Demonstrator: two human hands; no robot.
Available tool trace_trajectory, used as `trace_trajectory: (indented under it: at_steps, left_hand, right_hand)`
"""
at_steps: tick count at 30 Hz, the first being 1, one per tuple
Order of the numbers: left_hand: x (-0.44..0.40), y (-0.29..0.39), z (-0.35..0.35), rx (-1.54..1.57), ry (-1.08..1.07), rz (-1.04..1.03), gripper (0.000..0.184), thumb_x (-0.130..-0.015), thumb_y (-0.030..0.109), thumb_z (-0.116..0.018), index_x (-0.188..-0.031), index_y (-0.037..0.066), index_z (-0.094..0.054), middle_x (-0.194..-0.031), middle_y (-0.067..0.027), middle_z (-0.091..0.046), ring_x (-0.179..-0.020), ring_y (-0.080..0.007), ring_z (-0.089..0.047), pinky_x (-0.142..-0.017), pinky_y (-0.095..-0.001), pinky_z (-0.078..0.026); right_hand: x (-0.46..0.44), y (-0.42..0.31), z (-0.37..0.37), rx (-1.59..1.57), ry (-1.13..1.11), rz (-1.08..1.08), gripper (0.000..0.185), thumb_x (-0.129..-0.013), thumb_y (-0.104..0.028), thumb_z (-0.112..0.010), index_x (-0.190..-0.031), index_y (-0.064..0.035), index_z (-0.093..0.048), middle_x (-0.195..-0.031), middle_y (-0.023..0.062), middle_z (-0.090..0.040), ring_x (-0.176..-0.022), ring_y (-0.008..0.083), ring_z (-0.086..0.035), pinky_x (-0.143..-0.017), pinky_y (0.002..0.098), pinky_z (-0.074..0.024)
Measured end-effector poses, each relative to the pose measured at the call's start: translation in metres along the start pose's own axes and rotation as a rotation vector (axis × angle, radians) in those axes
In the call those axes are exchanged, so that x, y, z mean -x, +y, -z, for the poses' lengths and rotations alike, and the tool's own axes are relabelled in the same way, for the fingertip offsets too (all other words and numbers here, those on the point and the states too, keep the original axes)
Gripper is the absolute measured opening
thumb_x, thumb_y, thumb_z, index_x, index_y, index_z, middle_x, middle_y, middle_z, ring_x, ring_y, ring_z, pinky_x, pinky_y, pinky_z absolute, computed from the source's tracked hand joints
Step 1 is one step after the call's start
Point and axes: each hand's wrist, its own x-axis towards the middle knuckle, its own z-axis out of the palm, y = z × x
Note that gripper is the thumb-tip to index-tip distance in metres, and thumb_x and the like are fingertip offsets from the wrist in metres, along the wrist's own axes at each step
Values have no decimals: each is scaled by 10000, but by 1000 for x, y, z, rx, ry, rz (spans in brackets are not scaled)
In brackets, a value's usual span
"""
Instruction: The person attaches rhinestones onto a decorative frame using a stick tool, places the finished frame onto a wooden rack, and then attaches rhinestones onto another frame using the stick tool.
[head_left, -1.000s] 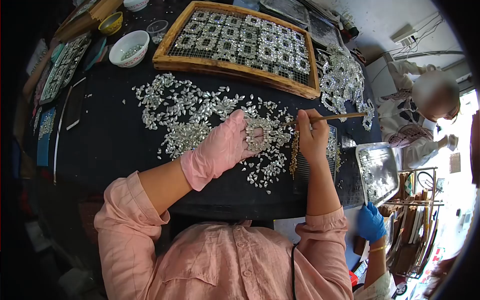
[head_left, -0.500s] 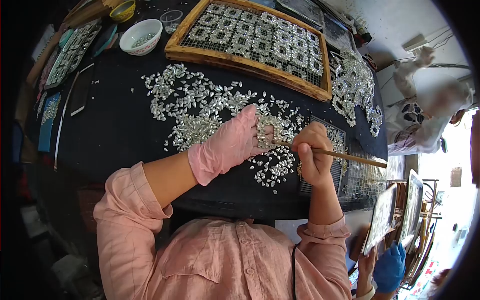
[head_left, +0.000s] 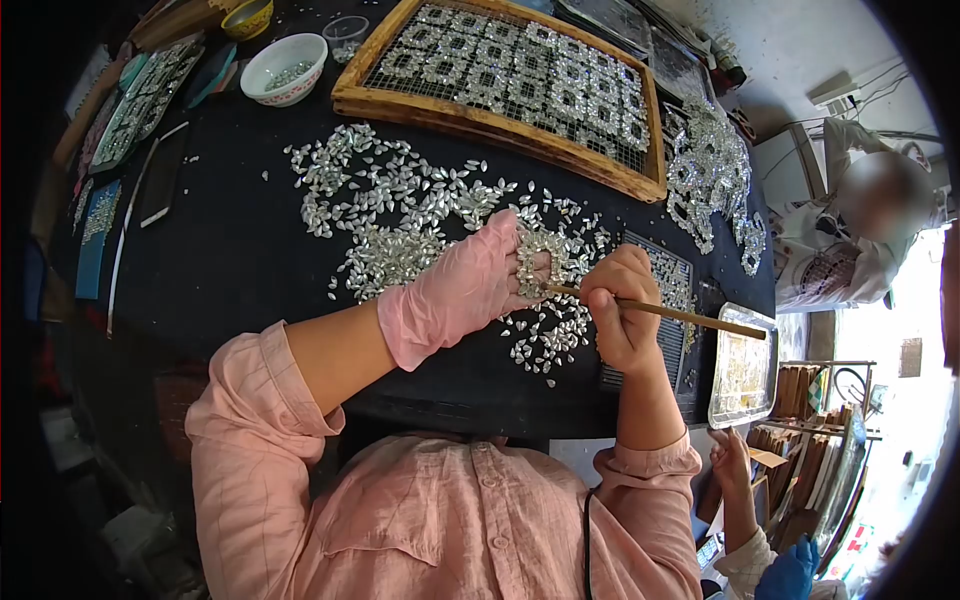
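Note:
My left hand [head_left: 455,285], in a thin pink glove with bare fingertips, holds a small square frame of clear stones [head_left: 541,262] across its fingers. My right hand [head_left: 625,310] is bare and closed around a thin wooden stick [head_left: 690,318]. The stick's tip meets the lower right side of the stone frame; whether it has a point or bristles is too small to tell. Loose silvery teardrop stones [head_left: 400,195] lie spread on the dark cloth around and beyond my left hand. A ridged dark tray [head_left: 660,270] with small stones sits just beyond my right hand.
A wooden-framed mesh screen [head_left: 500,120] holds rows of square stone frames at the back. Left of it is a white bowl [head_left: 284,70]. More stone pieces [head_left: 708,180] pile up at the right. A clear tray [head_left: 742,370] lies at the right edge, near another person's hand [head_left: 732,460].
The clear tray now lies at the table's right edge, and the person there has drawn their blue-gloved hand back. The person farther off has lowered a raised arm. My hands barely moved.

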Motion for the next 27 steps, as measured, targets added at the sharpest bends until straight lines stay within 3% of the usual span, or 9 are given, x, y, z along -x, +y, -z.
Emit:
trace_trajectory:
  at_steps: [2, 5, 6, 9, 10, 14, 23, 27]
  left_hand:
    - [1, 1, 0, -21, -27, -4, 541, -864, 528, -405, -1150, 70, -445, -1086, -70, -509, -996, -204, -519, -875, -362, -420]
    - [-1, 0, 3, -10, -59, 0, 526, -869, 519, -403, -1141, 71, -448, -1076, -65, -519, -999, -201, -524, -883, -359, -418]
    - [-2, 0, 4, 0, -69, 2, 521, -871, 515, -402, -1139, 71, -447, -1073, -63, -523, -1001, -200, -525, -887, -358, -417]
    - [-1, 3, 2, 0, -76, -22, 506, -876, 494, -407, -1145, 66, -430, -1087, -78, -514, -1022, -213, -517, -901, -367, -412]
    - [-2, 3, 2, 16, -55, -36, 508, -877, 490, -410, -1152, 63, -422, -1095, -85, -508, -1026, -218, -514, -904, -371, -411]
    - [-3, 3, 5, 40, -28, -58, 514, -876, 473, -422, -1172, 54, -393, -1132, -109, -485, -1047, -236, -498, -912, -389, -404]
    - [-3, 4, 2, 5, -7, -82, 538, -882, 484, -392, -1207, 56, -403, -1169, -101, -472, -1077, -218, -476, -933, -383, -383]
    - [-3, 4, 4, 12, -33, -73, 531, -885, 485, -383, -1187, 51, -428, -1152, -98, -489, -1078, -215, -479, -943, -383, -377]
  right_hand:
    - [1, 2, 0, -13, -5, -18, 98, -810, -101, -522, -719, -69, -512, -630, 28, -511, -589, 204, -468, -628, 337, -337]
    - [15, 8, -7, -247, 126, -295, 139, -852, -99, -498, -722, -54, -520, -636, 35, -520, -585, 159, -471, -581, 299, -354]
    - [16, 6, -8, -364, 170, -378, 180, -881, -112, -479, -724, -35, -523, -644, 43, -527, -593, 107, -473, -535, 253, -362]
    - [8, -1, -5, -482, 403, -473, 201, -890, -125, -473, -723, -22, -520, -653, 56, -535, -585, 86, -478, -526, 233, -365]
    - [8, 3, -4, -375, 487, -494, 215, -885, -132, -489, -712, -11, -530, -629, 48, -536, -570, 88, -491, -525, 234, -368]
    - [14, 26, 1, -13, 331, -605, 226, -869, -155, -530, -703, -4, -558, -558, 31, -529, -532, 96, -496, -502, 247, -371]
    - [15, 31, -3, 127, 214, -562, 206, -846, -153, -556, -704, -4, -564, -559, 76, -526, -516, 195, -507, -498, 305, -377]
    - [18, 32, -4, 93, 245, -539, 201, -843, -142, -556, -696, -6, -562, -559, 81, -525, -517, 198, -504, -502, 309, -373]
